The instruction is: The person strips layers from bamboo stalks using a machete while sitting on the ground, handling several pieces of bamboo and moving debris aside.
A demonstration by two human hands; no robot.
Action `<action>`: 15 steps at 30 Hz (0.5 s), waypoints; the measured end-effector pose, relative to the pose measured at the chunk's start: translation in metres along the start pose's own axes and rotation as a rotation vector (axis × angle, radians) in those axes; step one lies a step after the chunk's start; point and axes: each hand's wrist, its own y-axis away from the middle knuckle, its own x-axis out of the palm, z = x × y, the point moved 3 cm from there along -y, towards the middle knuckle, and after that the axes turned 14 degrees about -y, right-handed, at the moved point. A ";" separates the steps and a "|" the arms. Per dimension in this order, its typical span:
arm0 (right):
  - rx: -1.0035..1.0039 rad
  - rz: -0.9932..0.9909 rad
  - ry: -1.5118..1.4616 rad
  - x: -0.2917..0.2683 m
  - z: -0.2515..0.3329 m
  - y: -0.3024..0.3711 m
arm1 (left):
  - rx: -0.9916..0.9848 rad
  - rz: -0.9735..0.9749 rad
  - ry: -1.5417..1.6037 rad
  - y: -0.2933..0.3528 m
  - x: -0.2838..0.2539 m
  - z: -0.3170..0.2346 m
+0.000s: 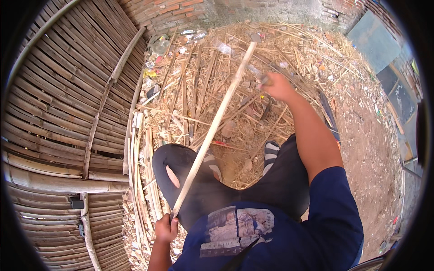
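My left hand [166, 228], low at the left beside my thigh, is closed around the near end of a long pale bamboo strip [214, 126]. The strip slants up and away to the right, crossing my left knee, and its far end hangs above the littered ground. Ahead on the right, my right hand [277, 87] grips the handle of a knife [256, 71]. Its blade is smeared by motion and points toward the strip's far part. A gap shows between the blade and the strip.
A bamboo slat wall [68, 99] rises on the left, with a bundle of split strips [151, 176] lying along its foot. Shavings and dark slats [199, 86] cover the ground ahead, up to a brick wall [172, 13]. Grey panels [375, 40] lean at the far right.
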 end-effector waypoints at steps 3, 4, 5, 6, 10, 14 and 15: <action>0.169 -0.064 -0.074 -0.021 -0.003 0.001 | 0.007 -0.006 -0.057 0.001 -0.007 -0.003; 0.107 -0.018 -0.037 -0.018 0.002 0.002 | 0.012 -0.018 -0.049 0.000 -0.008 -0.004; 0.048 0.030 -0.002 -0.009 0.011 0.007 | 0.014 -0.027 -0.042 0.000 -0.008 -0.006; -0.010 0.079 0.036 0.000 0.023 0.013 | 0.018 -0.034 -0.033 0.000 -0.007 -0.008; -0.319 0.453 0.312 0.031 0.082 0.040 | 0.004 -0.039 -0.055 0.003 -0.004 -0.011; -0.292 0.456 0.279 0.024 0.053 0.025 | 0.009 -0.064 -0.127 0.006 -0.003 -0.009; -0.217 0.247 0.113 0.015 0.022 0.015 | 0.010 -0.072 -0.140 0.003 -0.001 -0.008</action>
